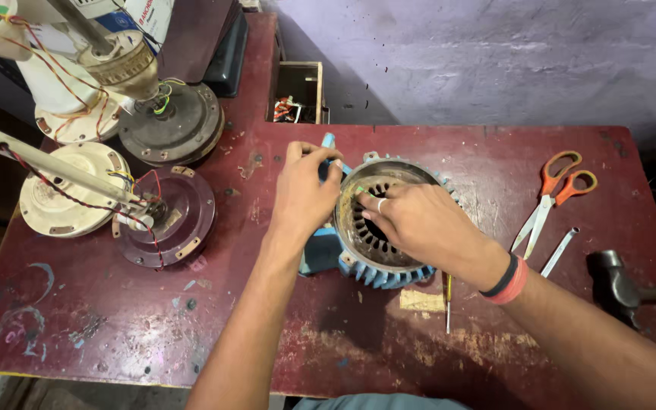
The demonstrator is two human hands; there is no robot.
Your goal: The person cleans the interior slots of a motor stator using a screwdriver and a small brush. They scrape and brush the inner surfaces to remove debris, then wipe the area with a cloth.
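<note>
A blue finned motor stator housing [380,272] lies on its side on the dark red table [267,334], its slotted bore facing up. My left hand [305,193] rests on the housing's left rim, fingers curled over the edge. My right hand [419,224] reaches into the bore, fingertips pressed at the slots near the top left; a small green-white strip sits at the fingertips. A ring is on one finger and a red and black band on the wrist.
Orange-handled scissors [552,197] and a thin metal strip [559,252] lie at the right, a hammer [620,285] at the right edge. A screwdriver [448,304] lies below the housing. Several ceiling fan motors [165,216] with wires crowd the left. A wooden box [298,91] stands behind.
</note>
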